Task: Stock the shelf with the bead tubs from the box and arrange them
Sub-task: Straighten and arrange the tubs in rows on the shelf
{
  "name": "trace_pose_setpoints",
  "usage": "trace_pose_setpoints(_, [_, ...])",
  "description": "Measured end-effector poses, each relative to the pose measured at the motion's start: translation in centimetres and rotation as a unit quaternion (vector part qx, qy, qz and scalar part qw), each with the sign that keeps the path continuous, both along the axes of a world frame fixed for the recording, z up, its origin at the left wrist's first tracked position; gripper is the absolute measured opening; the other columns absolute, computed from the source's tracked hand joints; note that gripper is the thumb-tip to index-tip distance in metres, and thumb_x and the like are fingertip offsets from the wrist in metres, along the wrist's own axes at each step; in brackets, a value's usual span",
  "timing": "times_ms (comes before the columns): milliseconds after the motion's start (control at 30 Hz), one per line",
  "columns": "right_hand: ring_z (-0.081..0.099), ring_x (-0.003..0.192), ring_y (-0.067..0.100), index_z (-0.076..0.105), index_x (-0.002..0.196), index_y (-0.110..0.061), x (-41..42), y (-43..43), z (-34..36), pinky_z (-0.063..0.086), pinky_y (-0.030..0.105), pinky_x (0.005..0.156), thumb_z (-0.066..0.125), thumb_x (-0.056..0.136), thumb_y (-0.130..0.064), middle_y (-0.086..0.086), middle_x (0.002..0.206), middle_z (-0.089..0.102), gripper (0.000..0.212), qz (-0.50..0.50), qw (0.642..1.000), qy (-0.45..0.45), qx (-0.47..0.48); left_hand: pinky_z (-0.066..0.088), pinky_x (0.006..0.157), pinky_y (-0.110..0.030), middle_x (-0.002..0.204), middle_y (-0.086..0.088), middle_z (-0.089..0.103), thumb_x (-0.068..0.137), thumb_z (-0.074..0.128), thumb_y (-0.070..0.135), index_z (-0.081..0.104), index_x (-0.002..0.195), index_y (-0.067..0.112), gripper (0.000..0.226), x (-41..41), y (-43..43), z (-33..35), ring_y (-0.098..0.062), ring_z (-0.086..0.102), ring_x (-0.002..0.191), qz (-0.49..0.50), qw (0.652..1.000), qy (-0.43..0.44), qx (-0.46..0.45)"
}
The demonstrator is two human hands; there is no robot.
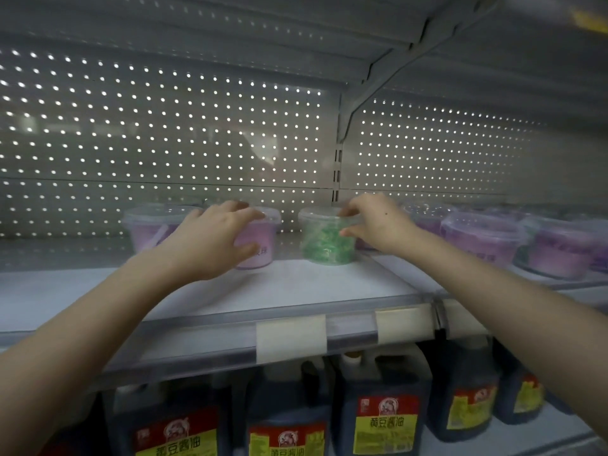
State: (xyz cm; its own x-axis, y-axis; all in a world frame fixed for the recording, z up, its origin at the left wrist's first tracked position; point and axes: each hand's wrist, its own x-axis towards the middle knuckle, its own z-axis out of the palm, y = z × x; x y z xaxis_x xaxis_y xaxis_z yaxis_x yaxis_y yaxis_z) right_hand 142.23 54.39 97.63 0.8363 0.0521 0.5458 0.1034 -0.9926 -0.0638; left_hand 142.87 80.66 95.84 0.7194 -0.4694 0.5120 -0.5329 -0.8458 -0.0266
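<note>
Both arms reach onto the white shelf (230,297). My left hand (214,238) grips a clear-lidded tub of pale purple beads (263,241) from its left side, thumb at the front. Another purple tub (148,225) stands just left of it, partly hidden by that hand. My right hand (375,222) holds a tub of green beads (324,238) by its right side, fingers on the lid rim and thumb on the wall. The two held tubs stand upright on the shelf, a small gap between them.
Several purple bead tubs (487,238) line the shelf section to the right. A perforated back panel (164,143) closes the shelf behind. Price-label strips (291,337) run along the front edge. Dark soy-sauce jugs (385,406) fill the shelf below.
</note>
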Motion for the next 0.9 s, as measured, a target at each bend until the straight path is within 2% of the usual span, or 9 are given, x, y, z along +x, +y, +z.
trace_pose_setpoints(67, [0.057, 0.113, 0.025, 0.064, 0.115, -0.018, 1.7, 1.0, 0.4, 0.044, 0.03, 0.091, 0.07, 0.083, -0.026, 0.004, 0.122, 0.063, 0.034, -0.004, 1.0, 0.02, -0.018, 0.026, 0.106, -0.039, 0.148, 0.001, 0.033, 0.092, 0.048, 0.041, 0.028, 0.144, 0.035, 0.057, 0.3, 0.5, 0.1, -0.023, 0.039, 0.13, 0.027, 0.999, 0.003, 0.02])
trace_pose_setpoints(200, [0.056, 0.11, 0.027, 0.059, 0.117, -0.019, 5.5, 2.6, 1.1, 0.042, 0.029, 0.084, 0.065, 0.086, -0.026, 0.005, 0.125, 0.058, 0.032, -0.018, 0.996, 0.074, -0.047, 0.032, 0.101, -0.037, 0.141, 0.001, 0.042, 0.094, 0.045, 0.039, 0.023, 0.146, 0.039, 0.056, 0.8, 1.0, 0.3, -0.022, 0.044, 0.125, 0.028, 0.999, 0.015, 0.034])
trace_pose_setpoints(400, [0.058, 0.1, 0.026, 0.059, 0.104, -0.02, 10.1, 3.1, 0.6, 0.038, 0.03, 0.074, 0.066, 0.085, -0.03, 0.004, 0.113, 0.063, 0.023, -0.008, 0.996, 0.03, -0.084, 0.037, 0.096, -0.036, 0.14, 0.002, 0.041, 0.093, 0.046, 0.039, 0.019, 0.146, 0.039, 0.06, 1.1, 1.2, 0.2, -0.023, 0.046, 0.12, 0.022, 0.999, 0.015, 0.038])
trace_pose_setpoints(533, [0.058, 0.102, 0.028, 0.059, 0.108, -0.017, 11.8, 3.6, 0.5, 0.04, 0.032, 0.078, 0.066, 0.086, -0.031, 0.008, 0.114, 0.063, 0.028, 0.012, 0.994, 0.013, -0.103, 0.033, 0.102, -0.038, 0.146, 0.008, 0.034, 0.093, 0.044, 0.04, 0.016, 0.146, 0.041, 0.059, 1.2, 1.1, -0.3, -0.023, 0.042, 0.125, 0.026, 0.999, 0.002, 0.037])
trace_pose_setpoints(667, [0.059, 0.099, 0.026, 0.061, 0.105, -0.017, 12.4, 4.4, 0.9, 0.041, 0.032, 0.077, 0.066, 0.085, -0.039, 0.005, 0.11, 0.065, 0.031, 0.023, 0.992, 0.021, -0.121, 0.033, 0.1, -0.034, 0.148, 0.007, 0.034, 0.094, 0.045, 0.036, 0.016, 0.147, 0.037, 0.06, 1.0, 0.6, -0.1, -0.021, 0.04, 0.128, 0.031, 0.999, -0.011, 0.036])
trace_pose_setpoints(767, [0.057, 0.106, 0.027, 0.06, 0.114, -0.018, 12.0, 4.6, 1.1, 0.042, 0.034, 0.084, 0.066, 0.085, -0.041, 0.005, 0.119, 0.062, 0.038, 0.018, 0.992, 0.037, -0.12, 0.03, 0.099, -0.034, 0.15, 0.008, 0.027, 0.096, 0.042, 0.039, 0.01, 0.148, 0.035, 0.062, 0.3, 0.1, -0.3, -0.02, 0.033, 0.132, 0.052, 0.997, -0.021, 0.056])
trace_pose_setpoints(900, [0.053, 0.116, 0.025, 0.055, 0.125, -0.026, 10.2, 3.9, 1.3, 0.042, 0.036, 0.091, 0.067, 0.083, -0.039, 0.001, 0.132, 0.053, 0.046, 0.013, 0.996, 0.066, -0.06, 0.026, 0.104, -0.036, 0.15, -0.001, 0.024, 0.095, 0.041, 0.045, 0.004, 0.148, 0.027, 0.067, 0.1, 0.0, -1.0, -0.024, 0.029, 0.134, 0.065, 0.993, -0.04, 0.088])
